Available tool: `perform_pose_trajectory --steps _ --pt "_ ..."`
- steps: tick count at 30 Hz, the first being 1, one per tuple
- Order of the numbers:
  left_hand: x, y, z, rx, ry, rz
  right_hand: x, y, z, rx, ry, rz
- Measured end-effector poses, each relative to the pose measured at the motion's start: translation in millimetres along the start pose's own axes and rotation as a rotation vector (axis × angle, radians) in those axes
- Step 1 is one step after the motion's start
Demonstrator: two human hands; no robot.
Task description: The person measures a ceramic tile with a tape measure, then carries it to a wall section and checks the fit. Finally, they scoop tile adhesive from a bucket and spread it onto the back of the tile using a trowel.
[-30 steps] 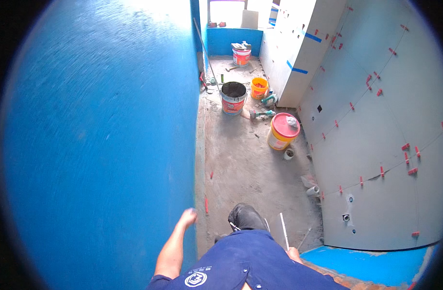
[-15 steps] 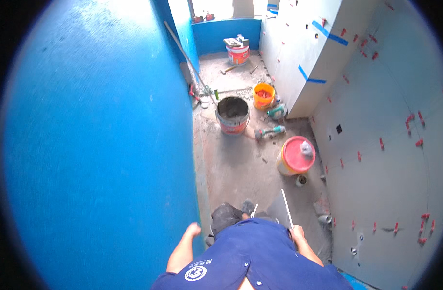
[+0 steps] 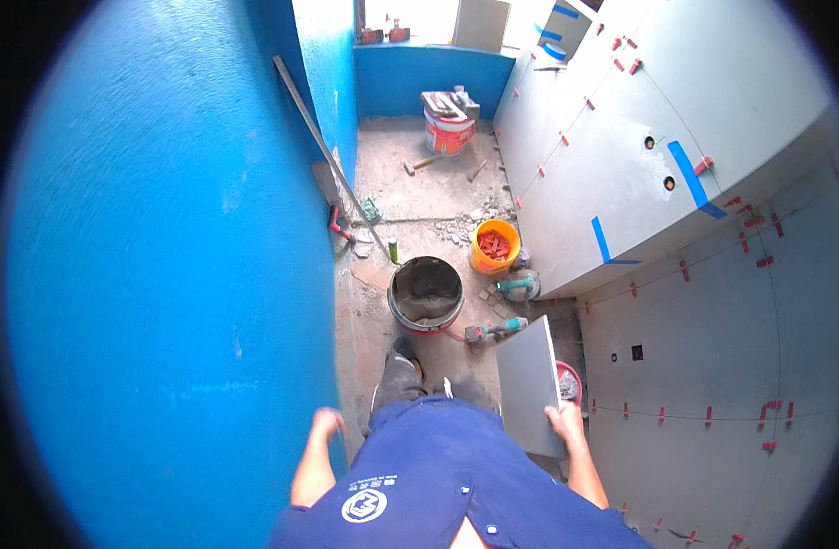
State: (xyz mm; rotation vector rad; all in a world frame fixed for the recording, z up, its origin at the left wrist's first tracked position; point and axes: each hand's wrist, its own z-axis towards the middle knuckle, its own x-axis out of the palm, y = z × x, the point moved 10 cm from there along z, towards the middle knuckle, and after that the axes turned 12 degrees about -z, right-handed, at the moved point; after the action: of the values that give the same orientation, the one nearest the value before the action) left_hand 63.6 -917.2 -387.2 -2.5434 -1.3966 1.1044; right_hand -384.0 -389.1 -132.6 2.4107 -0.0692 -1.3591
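Fingers of the right hand point(image 3: 566, 423) are closed on the edge of a grey tile point(image 3: 527, 389), pinching it at its right side. The tile hangs steeply on edge at the person's right, just in front of the trousers point(image 3: 401, 380), its broad face turned left and its pale edge showing. Behind it, a red lid point(image 3: 578, 377) is partly hidden.

The left hand point(image 3: 328, 422) is low beside the blue wall point(image 3: 182, 274), well apart from the tile; it is blurred, and whether its fingers are spread or curled cannot be told.

Ahead of the feet, a bucket point(image 3: 426, 295) has grey mix inside. To its right on the floor point(image 3: 383, 183) lie two green-and-grey power tools point(image 3: 520, 285), with an orange tub point(image 3: 494, 247) of red pieces just beyond. Farther off, a hammer point(image 3: 423, 166) lies near a white-and-red pail point(image 3: 450, 137) with things stacked on top. A long bar point(image 3: 328, 151) leans against the blue wall. Red clips point(image 3: 709, 414) dot the seams of the grey wall point(image 3: 685, 384) at right.
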Motion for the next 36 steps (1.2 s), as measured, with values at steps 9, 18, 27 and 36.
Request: perform_pose_trajectory --steps 9,18,27,36 --pt "-472 -233 109 0.256 -0.557 -1.063 -167 97 130 0.182 -0.148 -0.01" --pt "-421 -286 190 0.078 -0.237 -1.275 -204 175 358 0.182 -0.029 -0.015" --pt "-470 -406 389 -0.185 -0.221 -1.183 -244 246 611 0.119 0.293 -0.227" --pt "-750 -673 552 0.376 -0.153 -1.287 -444 370 728 -0.024 0.078 0.046"
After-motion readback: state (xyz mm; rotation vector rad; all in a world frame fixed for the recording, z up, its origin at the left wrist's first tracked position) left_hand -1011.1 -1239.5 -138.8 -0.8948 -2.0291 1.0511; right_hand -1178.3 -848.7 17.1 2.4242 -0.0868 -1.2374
